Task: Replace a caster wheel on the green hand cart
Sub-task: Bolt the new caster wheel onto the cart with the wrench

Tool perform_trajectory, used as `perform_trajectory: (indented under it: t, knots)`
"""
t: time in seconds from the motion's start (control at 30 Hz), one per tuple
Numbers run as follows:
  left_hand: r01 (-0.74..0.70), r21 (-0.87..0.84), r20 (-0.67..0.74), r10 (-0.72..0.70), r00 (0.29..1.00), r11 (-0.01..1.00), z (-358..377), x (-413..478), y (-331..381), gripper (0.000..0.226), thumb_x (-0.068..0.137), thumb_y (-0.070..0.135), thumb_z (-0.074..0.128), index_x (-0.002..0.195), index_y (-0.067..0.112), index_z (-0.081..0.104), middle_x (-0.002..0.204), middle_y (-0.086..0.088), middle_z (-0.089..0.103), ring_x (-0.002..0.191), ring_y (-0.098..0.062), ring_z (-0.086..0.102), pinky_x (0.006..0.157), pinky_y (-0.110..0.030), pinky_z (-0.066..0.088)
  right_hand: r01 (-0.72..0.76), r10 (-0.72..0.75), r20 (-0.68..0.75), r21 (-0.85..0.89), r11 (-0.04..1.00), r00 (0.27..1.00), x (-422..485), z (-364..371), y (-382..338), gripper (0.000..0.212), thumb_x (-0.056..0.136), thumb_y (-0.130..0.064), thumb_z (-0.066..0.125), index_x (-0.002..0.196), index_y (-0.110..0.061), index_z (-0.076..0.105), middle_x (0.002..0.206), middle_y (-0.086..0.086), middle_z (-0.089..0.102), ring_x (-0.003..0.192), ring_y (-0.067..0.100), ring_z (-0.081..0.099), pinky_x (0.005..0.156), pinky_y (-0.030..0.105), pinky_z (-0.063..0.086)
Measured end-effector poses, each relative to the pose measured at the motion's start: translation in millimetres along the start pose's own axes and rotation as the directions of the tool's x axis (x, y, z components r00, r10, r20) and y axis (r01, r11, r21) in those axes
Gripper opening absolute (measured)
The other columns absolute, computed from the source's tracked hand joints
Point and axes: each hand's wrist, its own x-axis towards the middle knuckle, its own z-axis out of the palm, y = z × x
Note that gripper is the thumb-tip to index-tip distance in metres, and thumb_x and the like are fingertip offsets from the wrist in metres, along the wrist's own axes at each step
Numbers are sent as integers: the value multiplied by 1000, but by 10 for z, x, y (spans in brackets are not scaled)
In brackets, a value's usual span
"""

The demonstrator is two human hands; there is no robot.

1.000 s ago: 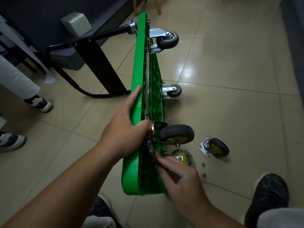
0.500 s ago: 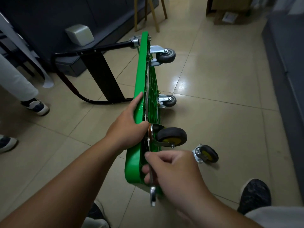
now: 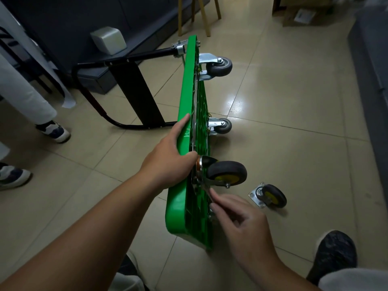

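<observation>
Wrench [image 3: 207,191] pinched in my right hand [image 3: 241,225] has swung on, probably tightening the mounted caster [image 3: 227,172]; left hand [image 3: 168,164] grips the green cart [image 3: 184,122].

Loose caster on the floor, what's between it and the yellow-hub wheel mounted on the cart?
Nothing: the head view shows only bare floor tile between the loose caster and the mounted wheel.

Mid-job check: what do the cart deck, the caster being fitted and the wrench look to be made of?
Cart deck: glossy green moulded plastic, judging by its ribbed lattice underside.
Caster: matte dark tyre, probably rubber; yellow hub, likely plastic; fork looks like bright plated metal.
Wrench: thin, silvery, probably steel; mostly hidden by the right hand.
</observation>
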Motion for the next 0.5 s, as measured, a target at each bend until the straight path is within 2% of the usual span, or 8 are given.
perform_trajectory:
  t: [0.17,0.3,0.5]
  knots:
    - [3,-7,1,-3,1000,1000,1,-3,15,88,83,33,66,144,76,20,125,9,63,89,-22,73,82,-53,62,52,-50,39,-29,998,998,29,39,120,41,88,-1,73,124,-21,72,105,-12,73,100,14,70,86,30,57]
    - [9,-8,-19,-10,1000,1000,15,10,12,88,83,34,68,143,77,21,126,10,64,91,-20,73,84,-51,62,141,-133,90,-89,986,987,1,46,154,46,91,-3,71,133,-19,65,110,-9,71,102,10,68,88,27,56]
    - [25,30,-23,-24,999,999,41,-16,60,88,74,43,59,141,80,16,129,6,63,92,-22,72,84,-53,61,163,-157,127,-33,986,979,-123,197,38,48,97,-18,61,144,-18,54,105,-3,68,98,11,67,81,33,58]
